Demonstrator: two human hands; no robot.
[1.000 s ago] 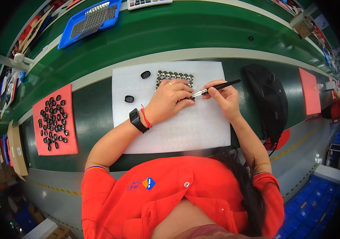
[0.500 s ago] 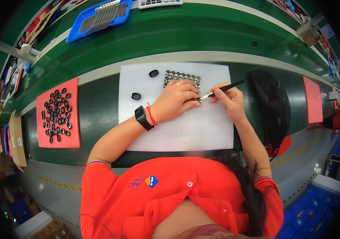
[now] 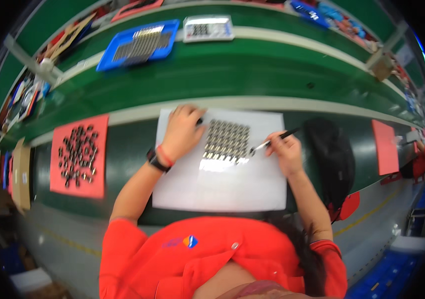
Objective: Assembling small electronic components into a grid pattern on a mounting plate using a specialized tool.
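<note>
My left hand [image 3: 185, 128], slightly blurred, is at the upper left of a white foam sheet [image 3: 242, 192]. Its thumb and fingers close around a small black oval part [image 3: 199, 121]. To the right of that part is a block of small silvery metal pieces in rows [image 3: 226, 141]. My right hand [image 3: 286, 150] pinches a slim black-and-white pen-shaped tool [image 3: 272, 142]. The tool's pale tip points down-left to the block's right edge, where a tiny dark piece [image 3: 252, 151] sits at the tip.
Many black oval parts [image 3: 79, 154] lie on a red foam sheet [image 3: 60, 184] at left. A black bag [image 3: 329, 159] lies right of the white sheet. On the shelf above are a blue tray [image 3: 107, 62] and a white calculator-like device [image 3: 222, 34]. Another person [image 3: 422, 159] sits far right.
My left hand has left the metal pieces and moved left to the black oval part, uncovering the block. My right hand still holds the tool beside the block. The whole view has shifted.
</note>
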